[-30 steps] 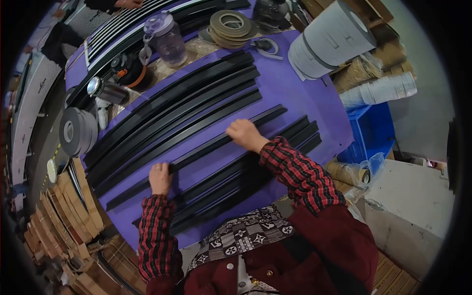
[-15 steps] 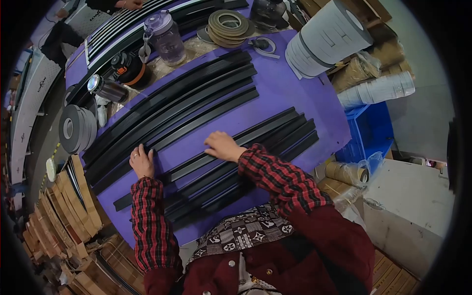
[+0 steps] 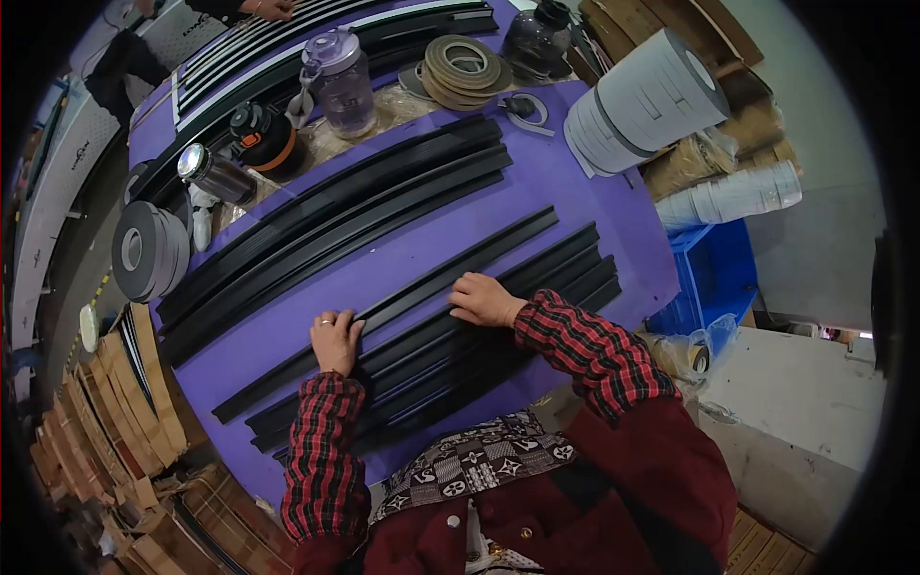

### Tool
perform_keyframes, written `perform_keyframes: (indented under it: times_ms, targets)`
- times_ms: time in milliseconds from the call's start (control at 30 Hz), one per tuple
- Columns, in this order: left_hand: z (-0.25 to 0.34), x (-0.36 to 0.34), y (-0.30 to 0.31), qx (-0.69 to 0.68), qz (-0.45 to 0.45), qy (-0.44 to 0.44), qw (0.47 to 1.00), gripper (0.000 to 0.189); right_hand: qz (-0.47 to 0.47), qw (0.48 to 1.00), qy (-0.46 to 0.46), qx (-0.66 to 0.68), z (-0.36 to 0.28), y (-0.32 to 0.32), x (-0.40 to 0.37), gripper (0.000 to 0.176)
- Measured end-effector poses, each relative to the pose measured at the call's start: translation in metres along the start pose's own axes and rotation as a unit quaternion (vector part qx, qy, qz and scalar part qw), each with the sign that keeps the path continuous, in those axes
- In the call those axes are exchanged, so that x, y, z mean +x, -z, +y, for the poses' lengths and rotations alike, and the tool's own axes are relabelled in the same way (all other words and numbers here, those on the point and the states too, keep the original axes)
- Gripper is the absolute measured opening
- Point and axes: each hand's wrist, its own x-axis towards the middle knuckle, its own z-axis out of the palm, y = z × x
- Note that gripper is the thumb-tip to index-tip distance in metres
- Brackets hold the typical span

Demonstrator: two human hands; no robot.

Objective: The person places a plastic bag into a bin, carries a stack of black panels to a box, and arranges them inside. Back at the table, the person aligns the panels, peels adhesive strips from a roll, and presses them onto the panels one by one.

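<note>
Long black profile strips lie in two groups on a purple-topped table. My left hand (image 3: pixel 335 342), with a ring on one finger, is closed around a single black strip (image 3: pixel 422 286) lying between the groups, thumb on its right side. To the right, my right hand (image 3: pixel 486 300) has its fingers bent down onto the upper strip of the near group (image 3: pixel 556 273); its fingertips are partly hidden. Beyond both hands lies the far group of black strips (image 3: pixel 335 216), side by side and slightly curved in this view.
Bottles, including a clear purple-lidded one (image 3: pixel 340 86), stand beyond the far strips. Tape rolls (image 3: pixel 467 67) lie beside them; grey rolls (image 3: pixel 149 251) stand at the left edge. White rolls (image 3: pixel 656 101) and a blue bin (image 3: pixel 719 273) are at right. Another person's hand (image 3: pixel 268 10) shows at the top.
One black strip has come away from the far group toward me. My left hand has moved right and nearer, my right hand right and slightly nearer. The near strips now lie closer together.
</note>
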Motion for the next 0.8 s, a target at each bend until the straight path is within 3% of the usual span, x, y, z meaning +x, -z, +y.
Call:
perform_keyframes:
  times_ms: [133, 200, 267, 333, 367, 467, 533, 600, 667, 733, 800]
  targets:
    - [0.038, -0.011, -0.011, -0.049, -0.019, -0.022, 0.998, 0.02, -0.033, 0.999, 0.021, -0.012, -0.012, 0.015, 0.004, 0.018]
    - [0.03, -0.004, -0.013, -0.137, -0.073, 0.006, 0.988, 0.019, 0.028, 0.999, 0.016, -0.006, -0.013, 0.024, 0.023, 0.022]
    - [0.007, 0.025, 0.007, -0.122, 0.072, 0.022, 0.99, 0.025, 0.081, 0.995, -0.012, -0.049, -0.002, 0.024, 0.058, 0.035]
    - [-0.031, 0.061, 0.036, 0.012, 0.189, 0.042, 0.981, 0.035, 0.11, 0.989, -0.052, -0.084, 0.005, 0.027, 0.101, 0.043]
    - [-0.048, 0.074, 0.048, 0.081, 0.188, 0.077, 0.976, 0.044, 0.122, 0.986, -0.06, -0.095, 0.014, 0.025, 0.12, 0.046]
    - [-0.098, 0.083, 0.061, 0.21, 0.045, 0.098, 0.972, 0.047, 0.088, 0.981, -0.086, -0.152, 0.034, 0.011, 0.154, 0.049]
    - [-0.102, 0.083, 0.066, 0.197, 0.014, 0.073, 0.978, 0.05, 0.012, 0.983, -0.126, -0.137, 0.037, 0.009, 0.164, 0.05]
    - [-0.101, 0.081, 0.07, 0.167, -0.049, 0.07, 0.982, 0.051, 0.021, 0.98, -0.124, -0.156, 0.038, 0.005, 0.161, 0.05]
    - [-0.087, 0.073, 0.079, 0.146, -0.068, 0.024, 0.987, 0.051, -0.042, 0.983, -0.116, -0.139, 0.036, 0.009, 0.153, 0.052]
    - [-0.071, 0.059, 0.078, 0.145, -0.058, -0.042, 0.987, 0.054, -0.023, 0.988, -0.085, -0.131, 0.037, 0.011, 0.137, 0.053]
    - [-0.07, 0.048, 0.066, 0.137, -0.066, -0.026, 0.988, 0.055, -0.016, 0.99, -0.039, -0.133, 0.038, 0.01, 0.124, 0.049]
